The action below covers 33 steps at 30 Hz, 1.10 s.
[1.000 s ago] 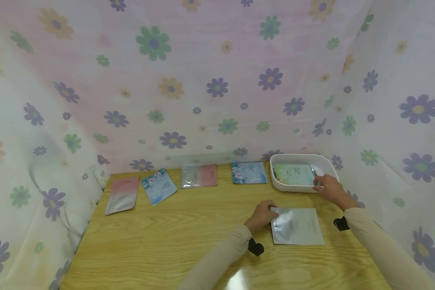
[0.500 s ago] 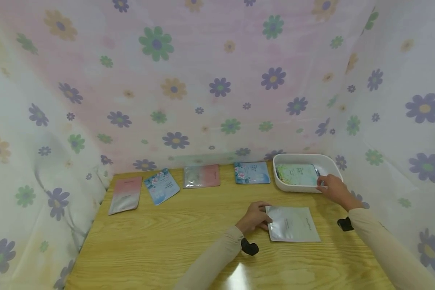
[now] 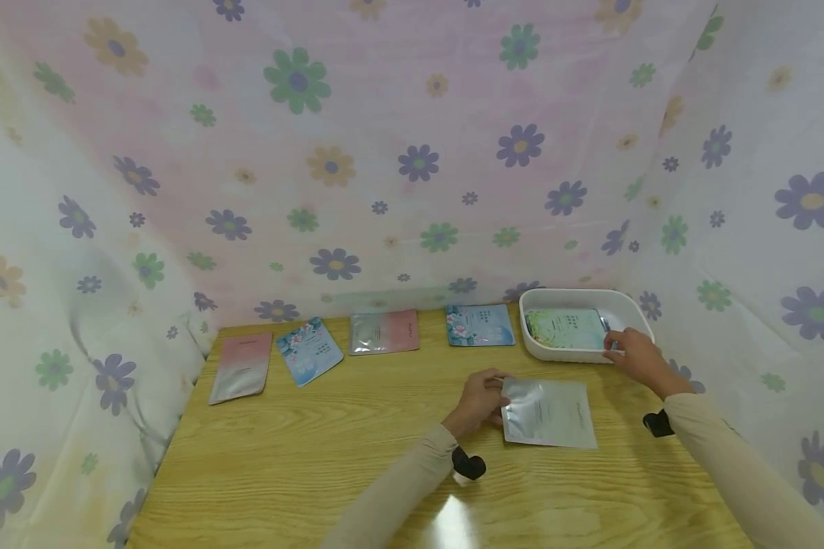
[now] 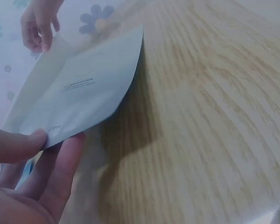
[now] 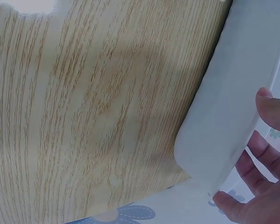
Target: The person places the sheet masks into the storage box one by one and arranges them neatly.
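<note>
In the head view, a silver and pale green sheet mask packet [image 3: 552, 412] is held over the front right of the table. My left hand [image 3: 479, 400] pinches its left edge, thumb [image 4: 30, 145] on the printed face and fingers beneath. The packet's far end tilts up in the left wrist view, casting a shadow on the wood. My right hand [image 3: 637, 357] holds the front right rim of a white plastic basket [image 3: 580, 355], its thumb [image 5: 267, 102] at the edge. Inside the basket lies a green flowered mask packet [image 3: 568, 329].
Along the back of the wooden table [image 3: 302, 450] lie a pink-silver packet [image 3: 242, 367], a blue flowered packet [image 3: 310, 351], another pink-silver packet [image 3: 384, 332] and another blue one [image 3: 481, 325]. Flowered cloth [image 3: 384, 213] hangs behind and at both sides.
My left hand has drawn the packet slightly left and away from me, and the packet has turned a little. The right hand stays at the basket's rim. The head view has shifted slightly.
</note>
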{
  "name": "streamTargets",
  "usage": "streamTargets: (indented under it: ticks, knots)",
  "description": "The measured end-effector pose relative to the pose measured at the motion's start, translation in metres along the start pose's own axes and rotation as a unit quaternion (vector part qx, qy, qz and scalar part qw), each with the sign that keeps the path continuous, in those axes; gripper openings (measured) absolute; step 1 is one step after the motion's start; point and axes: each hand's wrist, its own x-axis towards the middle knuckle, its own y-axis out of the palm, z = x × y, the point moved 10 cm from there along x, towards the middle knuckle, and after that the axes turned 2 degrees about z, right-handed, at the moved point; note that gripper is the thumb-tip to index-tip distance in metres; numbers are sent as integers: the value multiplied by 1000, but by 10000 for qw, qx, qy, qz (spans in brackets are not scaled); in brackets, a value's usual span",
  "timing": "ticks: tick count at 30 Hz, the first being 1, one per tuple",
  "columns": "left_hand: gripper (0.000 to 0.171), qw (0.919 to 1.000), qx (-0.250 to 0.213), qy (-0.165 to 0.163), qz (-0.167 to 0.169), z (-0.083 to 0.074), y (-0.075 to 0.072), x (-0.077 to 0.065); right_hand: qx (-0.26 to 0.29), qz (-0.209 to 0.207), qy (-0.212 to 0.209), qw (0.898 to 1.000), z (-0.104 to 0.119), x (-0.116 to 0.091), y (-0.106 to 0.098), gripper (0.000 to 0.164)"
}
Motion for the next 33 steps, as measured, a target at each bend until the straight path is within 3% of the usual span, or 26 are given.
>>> streamTargets:
  ticks: [6,13,17,26,33]
  knots:
    - [41,9990,-435,43,72,-9,-5,8,-25,18,37,10000,-1,0,0,11]
    - [41,9956,-870,-337,-27,-18,-17,16,-52,8,-48,10000,1,1,-1,11]
    - [46,9937,-1050,-388,46,-29,-23,17,-27,13,-92,10000,2,0,-1,10]
    - [46,9908,-1321,-267,82,-55,-30,29,-11,-22,-39,10000,2,-1,-2,9]
    - [48,9894,-1440,-162,20,-70,-30,41,2,-340,-161,9993,3,-7,-3,10]
